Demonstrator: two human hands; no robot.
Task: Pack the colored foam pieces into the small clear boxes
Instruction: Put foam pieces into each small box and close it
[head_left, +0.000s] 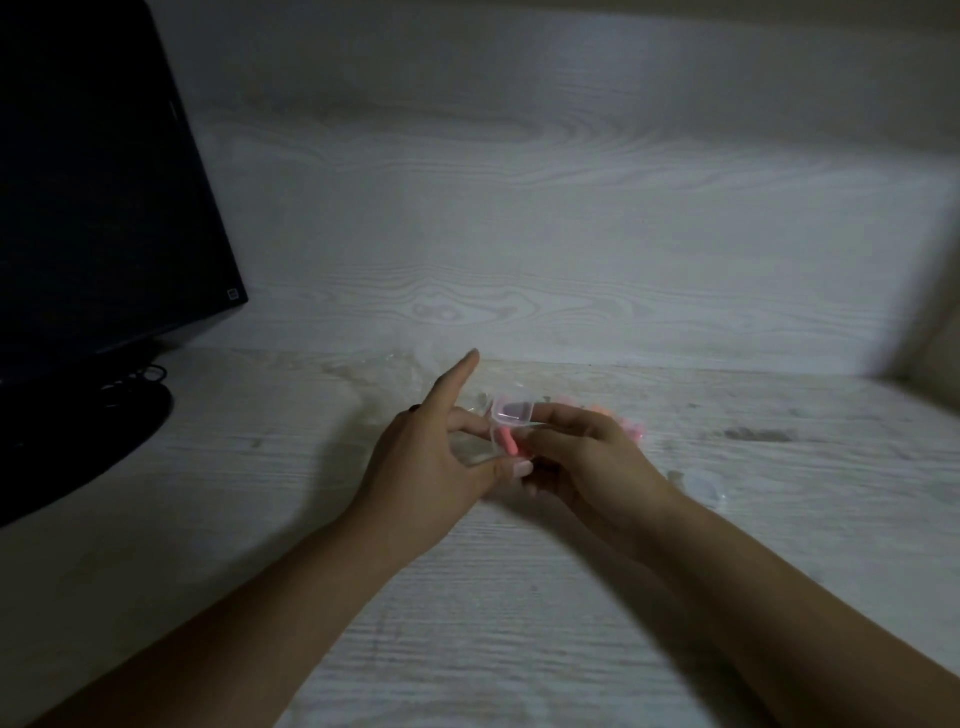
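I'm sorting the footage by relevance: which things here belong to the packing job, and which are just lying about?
Job: small clear box held between left hand and right hand; pink foam piece; pile of colored foam pieces; clear box on the desk.
Lying about: monitor; cables.

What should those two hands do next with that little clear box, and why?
Probably push the pink foam piece fully into the small clear plastic box. The left hand and right hand hold the box between them above the pale wooden desk, and the piece appears to hang partly out below it.
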